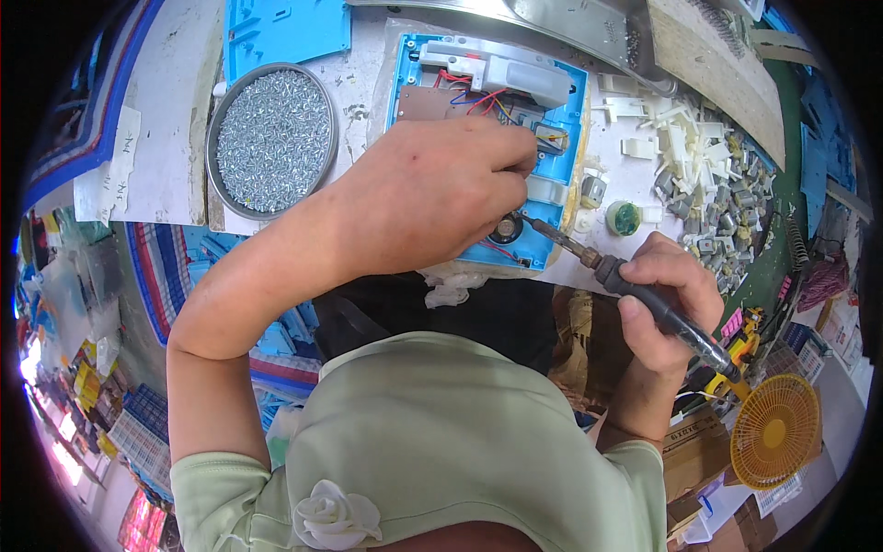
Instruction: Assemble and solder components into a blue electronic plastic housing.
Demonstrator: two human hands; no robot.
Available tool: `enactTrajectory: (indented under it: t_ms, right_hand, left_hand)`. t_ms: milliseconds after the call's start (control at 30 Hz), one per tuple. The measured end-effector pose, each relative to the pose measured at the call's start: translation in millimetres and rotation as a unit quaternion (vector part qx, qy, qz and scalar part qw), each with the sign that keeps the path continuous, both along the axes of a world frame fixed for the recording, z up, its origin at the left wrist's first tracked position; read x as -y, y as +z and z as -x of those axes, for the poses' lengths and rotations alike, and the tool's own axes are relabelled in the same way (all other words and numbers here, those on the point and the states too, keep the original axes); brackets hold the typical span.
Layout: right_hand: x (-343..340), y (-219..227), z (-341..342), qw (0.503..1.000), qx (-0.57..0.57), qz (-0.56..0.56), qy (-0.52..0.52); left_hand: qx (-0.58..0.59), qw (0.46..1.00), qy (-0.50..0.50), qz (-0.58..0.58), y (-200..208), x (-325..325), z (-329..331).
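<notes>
A blue plastic casing [576,138] lies in front of me with its inside facing up. It holds a white plastic housing [524,78], a brown circuit board [418,104], red and blue wires [480,103] and a round black speaker-like part [505,228]. My left hand [441,184] reaches across the casing, its fingers curled closed; what they pinch, if anything, is hidden. In my right hand [685,287] is a soldering iron [658,317] with a dark handle. Its tip points into the casing close to the round black part, just below my left fingers. I cannot tell whether it touches anything.
To the left stands a round metal bowl [212,156] full of small screws. Beside the casing are a small container of green material [623,218], loose white plastic parts [681,133] and a pile of small motors [731,212]. Another blue panel [290,37] lies behind; a yellow basket [775,432] stands lower right.
</notes>
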State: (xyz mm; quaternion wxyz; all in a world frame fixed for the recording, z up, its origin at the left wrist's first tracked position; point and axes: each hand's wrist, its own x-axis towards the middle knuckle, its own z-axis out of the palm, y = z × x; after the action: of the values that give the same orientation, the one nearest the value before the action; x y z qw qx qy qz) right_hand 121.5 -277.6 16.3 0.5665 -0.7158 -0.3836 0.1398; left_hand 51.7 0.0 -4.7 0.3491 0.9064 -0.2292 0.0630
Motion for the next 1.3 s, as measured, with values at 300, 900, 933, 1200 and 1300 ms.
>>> enactTrajectory:
  t_ms: [300, 900, 933, 1200, 1300]
  right_hand:
    - [5, 4, 2, 1.000, -0.004, 0.007, -0.018]
    - [17, 3, 2, 0.998, 0.006, -0.043, -0.039]
    - [25, 4, 1, 0.997, 0.002, -0.042, -0.060]
    - [82, 14, 17, 0.979, 0.015, -0.018, -0.202]
    - [90, 16, 24, 0.974, -0.011, -0.012, -0.224]
  left_hand:
    - [-0.006, 1.000, -0.005, -0.014, 0, 0, 0]
    - [0.036, 0.999, 0.003, -0.002, 7, -5, 19]
    - [0.032, 0.999, -0.019, -0.015, 9, -3, 21]
    - [0.068, 0.991, -0.013, -0.117, 3, 9, 23]
    - [0.049, 0.993, -0.005, -0.106, 2, 14, 19]
